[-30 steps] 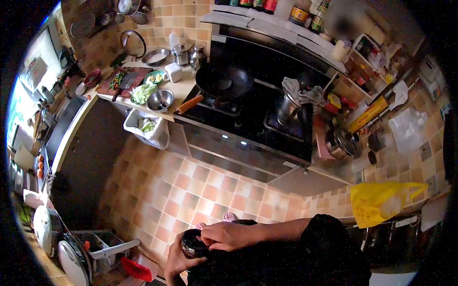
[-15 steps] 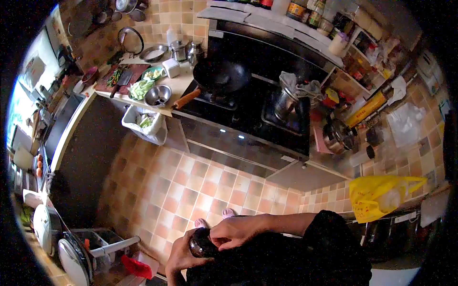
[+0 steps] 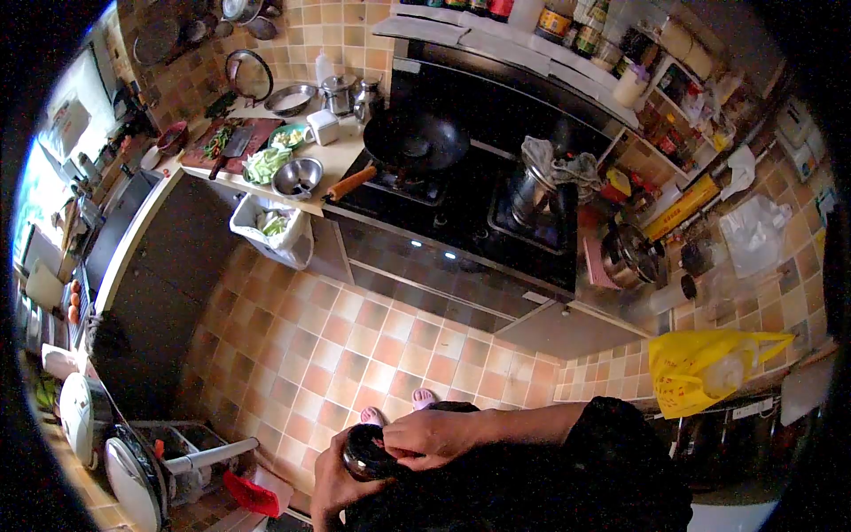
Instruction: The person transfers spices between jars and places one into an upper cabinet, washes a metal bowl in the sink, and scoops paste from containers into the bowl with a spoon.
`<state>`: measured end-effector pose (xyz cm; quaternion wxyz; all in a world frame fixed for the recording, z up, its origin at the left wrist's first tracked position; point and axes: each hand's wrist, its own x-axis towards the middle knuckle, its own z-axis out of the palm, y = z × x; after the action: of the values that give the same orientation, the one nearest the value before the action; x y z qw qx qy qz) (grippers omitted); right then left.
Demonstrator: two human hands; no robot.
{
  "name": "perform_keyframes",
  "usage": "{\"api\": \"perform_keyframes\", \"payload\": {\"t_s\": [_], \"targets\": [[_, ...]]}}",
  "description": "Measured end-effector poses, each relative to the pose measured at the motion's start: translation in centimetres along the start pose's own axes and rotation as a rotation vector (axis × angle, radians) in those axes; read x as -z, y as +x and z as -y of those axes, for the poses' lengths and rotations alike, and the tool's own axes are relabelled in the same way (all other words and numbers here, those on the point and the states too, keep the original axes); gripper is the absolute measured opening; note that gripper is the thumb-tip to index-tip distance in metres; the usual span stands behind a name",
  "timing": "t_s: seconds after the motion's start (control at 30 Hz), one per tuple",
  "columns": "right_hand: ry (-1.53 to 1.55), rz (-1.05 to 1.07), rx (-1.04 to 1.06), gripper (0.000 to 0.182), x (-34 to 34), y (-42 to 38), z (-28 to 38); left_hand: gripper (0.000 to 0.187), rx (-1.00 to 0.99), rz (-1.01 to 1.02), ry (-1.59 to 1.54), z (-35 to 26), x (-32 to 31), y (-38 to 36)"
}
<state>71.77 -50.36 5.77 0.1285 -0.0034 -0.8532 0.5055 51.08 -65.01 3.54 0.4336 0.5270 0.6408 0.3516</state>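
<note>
Close to my body, at the bottom of the head view, my left hand is wrapped round a dark, shiny, rounded jar. My right hand is at the top of the jar, its fingers bent and pressed together at the rim. Whatever those fingers pinch, if anything, is hidden. The jar's contents are too dark to make out.
Ahead is a black stove with a wok and a steel pot. Left of it, the counter holds a steel bowl, cut greens and a cleaver. A lined bin hangs below. A yellow bag is at right.
My right hand has shifted slightly left and down over the jar, and more of the jar's dark top shows. My left hand still holds the jar.
</note>
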Motion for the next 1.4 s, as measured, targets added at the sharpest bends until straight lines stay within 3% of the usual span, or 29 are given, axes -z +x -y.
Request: {"api": "perform_keyframes", "payload": {"t_s": [0.33, 0.43, 0.53, 0.73, 0.83, 1.13, 1.23, 1.4], "targets": [[-0.19, 0.002, -0.001, 0.025, -1.1, 0.9, -0.8, 0.09, 0.0, -0.188, -0.035, -0.2, -0.3, -0.9], [-0.118, -0.065, -0.064, 0.021, -1.0, 1.2, -0.1, 0.09, 0.065, -0.202, -0.117, 0.9, -0.1, -1.1], [-0.131, -0.35, 0.041, 0.019, -1.2, 2.3, 0.9, 0.089, 0.058, -0.207, -0.164, 2.1, 0.4, -0.9], [-0.088, -0.223, -0.167, 0.021, -1.2, 2.2, 1.2, 0.088, 0.089, -0.196, -0.204, 0.4, 0.8, -0.1], [0.138, -0.229, -0.216, 0.019, -1.7, 2.0, 0.8, 0.087, 0.087, -0.185, -0.197, 0.9, 0.6, -0.1], [0.204, -0.477, -0.309, 0.019, -4.5, 1.7, -0.7, 0.081, 0.212, -0.304, -0.119, -2.5, -0.3, 0.1], [0.176, -0.41, -0.405, 0.017, -3.8, 1.5, 0.2, 0.082, 0.173, -0.247, -0.121, -0.8, 0.0, 0.1], [-0.314, -0.261, -0.201, 0.024, -2.5, 1.5, 1.0, 0.088, 0.121, -0.09, -0.293, 3.1, 1.2, 0.3]]}}
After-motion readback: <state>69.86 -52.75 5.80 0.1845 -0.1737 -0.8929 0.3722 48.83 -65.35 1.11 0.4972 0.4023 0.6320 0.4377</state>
